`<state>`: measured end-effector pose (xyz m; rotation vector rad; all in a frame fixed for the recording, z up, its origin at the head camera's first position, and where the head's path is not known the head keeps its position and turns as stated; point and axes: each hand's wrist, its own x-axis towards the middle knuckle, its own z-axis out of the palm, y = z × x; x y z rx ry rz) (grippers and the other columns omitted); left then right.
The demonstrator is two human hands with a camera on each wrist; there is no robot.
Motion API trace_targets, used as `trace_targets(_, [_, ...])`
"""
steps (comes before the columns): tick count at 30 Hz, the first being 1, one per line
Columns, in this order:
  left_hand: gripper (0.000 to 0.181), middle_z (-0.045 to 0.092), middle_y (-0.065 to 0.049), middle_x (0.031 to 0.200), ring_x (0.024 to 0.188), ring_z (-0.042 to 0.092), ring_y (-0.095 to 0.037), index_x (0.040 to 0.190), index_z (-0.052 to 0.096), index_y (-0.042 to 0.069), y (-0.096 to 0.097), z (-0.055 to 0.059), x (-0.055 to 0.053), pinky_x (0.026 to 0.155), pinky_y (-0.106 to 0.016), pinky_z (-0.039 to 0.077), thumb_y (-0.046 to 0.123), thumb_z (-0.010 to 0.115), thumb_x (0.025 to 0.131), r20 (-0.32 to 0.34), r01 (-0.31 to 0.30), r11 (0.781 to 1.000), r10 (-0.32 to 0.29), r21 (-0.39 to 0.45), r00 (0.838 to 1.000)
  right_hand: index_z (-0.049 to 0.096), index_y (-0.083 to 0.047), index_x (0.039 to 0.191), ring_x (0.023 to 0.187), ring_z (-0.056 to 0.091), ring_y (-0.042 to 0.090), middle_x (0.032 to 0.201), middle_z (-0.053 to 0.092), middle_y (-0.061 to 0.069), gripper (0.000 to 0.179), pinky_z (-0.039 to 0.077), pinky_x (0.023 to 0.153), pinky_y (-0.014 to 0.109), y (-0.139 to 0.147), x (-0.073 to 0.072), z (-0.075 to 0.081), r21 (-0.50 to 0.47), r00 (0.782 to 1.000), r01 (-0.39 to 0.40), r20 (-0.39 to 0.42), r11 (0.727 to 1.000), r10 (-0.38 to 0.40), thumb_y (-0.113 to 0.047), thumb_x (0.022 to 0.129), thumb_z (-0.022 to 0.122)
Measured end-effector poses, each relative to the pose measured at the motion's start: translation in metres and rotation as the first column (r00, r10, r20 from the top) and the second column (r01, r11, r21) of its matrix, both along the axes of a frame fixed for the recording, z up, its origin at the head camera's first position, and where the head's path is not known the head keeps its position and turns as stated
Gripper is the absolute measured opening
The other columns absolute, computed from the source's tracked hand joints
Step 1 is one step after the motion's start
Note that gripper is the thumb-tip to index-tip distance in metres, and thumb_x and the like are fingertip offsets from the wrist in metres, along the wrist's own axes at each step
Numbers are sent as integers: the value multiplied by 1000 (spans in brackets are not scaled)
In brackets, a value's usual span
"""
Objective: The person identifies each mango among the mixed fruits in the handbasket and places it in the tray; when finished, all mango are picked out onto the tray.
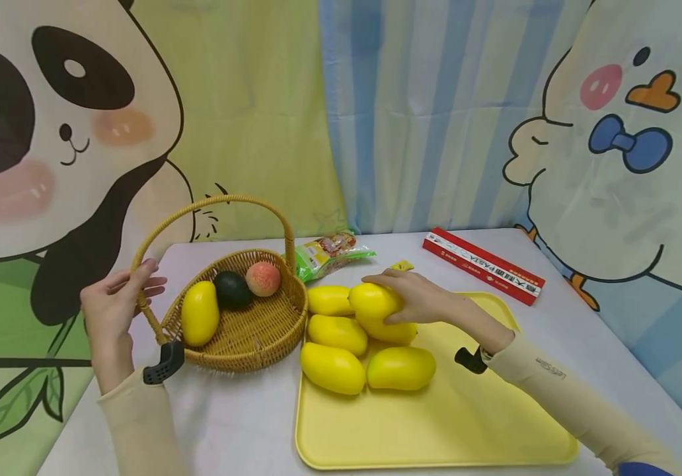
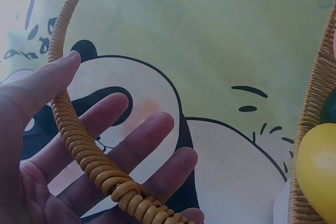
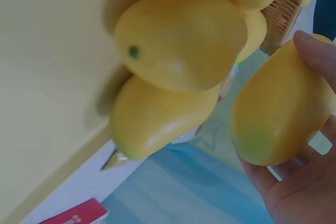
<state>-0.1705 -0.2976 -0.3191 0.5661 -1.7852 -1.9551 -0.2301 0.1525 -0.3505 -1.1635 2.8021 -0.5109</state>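
My left hand (image 1: pixel 116 301) holds the arched handle (image 2: pixel 86 153) of a wicker basket (image 1: pixel 293 334), thumb across it and fingers loosely extended behind. Inside the basket lie a yellow mango (image 1: pixel 200 314), a dark green avocado (image 1: pixel 232 291) and a pink-orange peach (image 1: pixel 263 278). My right hand (image 1: pixel 415 295) grips a mango (image 3: pixel 281 108) with a greenish end, thumb on one side and fingers on the other. This mango is up over the yellow tray (image 1: pixel 466 423). Several other mangoes (image 1: pixel 333 368) lie together at the tray's left side, one partly hidden behind the held mango.
Behind the tray lie a green and clear plastic packet (image 1: pixel 332 254) and a small yellow packet (image 1: pixel 402 266). A long red box (image 1: pixel 484 264) stretches across the table's back right. Printed curtains (image 1: pixel 412 119) hang along the back of the white table (image 1: pixel 228 423).
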Motion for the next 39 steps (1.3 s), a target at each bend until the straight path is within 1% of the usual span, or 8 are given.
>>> trace_targets(3, [18,72,7,66,55,69,-8,79,76,20,0,1,0,58,-13,51,36,82,74,-7,0,1000,0,-3,1000,45,-13,142,124,50,36,136,53,14,77,44,100,54,12,-1,-4,-21,1000,22,5,1000,-21,-20,75,82])
trace_targets(6, [16,71,7,65,54,68,-7,78,76,20,1,2,0,57,-13,51,35,81,75,-6,-3,1000,3,-14,1000,46,-13,142,128,47,38,139,51,17,77,41,102,57,25,-1,-7,-30,999,47,8,998,-47,-20,75,83])
trace_targets(11, [18,71,7,64,54,68,-6,79,76,20,1,2,0,57,-14,50,37,81,74,-5,0,1000,0,-24,1000,47,-10,141,116,55,34,131,55,16,77,45,97,54,44,-2,-12,-46,997,73,-4,996,-73,-20,74,84])
trace_targets(20, [20,71,7,65,56,69,-7,80,76,20,0,3,0,57,-14,51,38,81,74,-2,-3,1000,3,-18,1000,50,-10,136,106,56,27,124,58,11,74,48,93,52,70,-5,-24,-89,996,88,-20,992,-90,-15,71,85])
trace_targets(26, [21,72,8,66,57,69,-7,80,76,20,0,1,1,59,-15,50,39,82,73,14,-6,1000,6,-16,1000,50,-10,134,105,56,25,123,59,11,71,48,93,50,84,-6,-32,-65,992,122,-17,990,-123,-14,72,84])
trace_targets(29, [21,72,7,66,57,69,-8,81,76,20,0,0,1,59,-15,50,39,82,73,13,-7,1000,7,-13,1000,50,-10,134,105,55,25,122,59,11,71,47,93,49,90,-8,-36,-52,992,126,-19,991,-127,-14,72,84])
trace_targets(35, [20,72,7,65,55,68,-7,79,76,20,0,-1,0,59,-15,50,37,82,74,0,-4,1000,4,-15,1000,50,-11,134,106,55,26,123,59,10,70,47,94,52,98,-10,-47,-42,990,141,-15,989,-142,-12,72,84])
trace_targets(39, [19,71,7,65,54,68,-7,79,76,19,0,0,0,58,-15,50,37,81,75,5,-8,1000,8,-18,1000,51,-11,133,105,56,27,122,59,11,70,47,93,54,102,-9,-53,-24,989,149,-17,988,-150,-9,71,83])
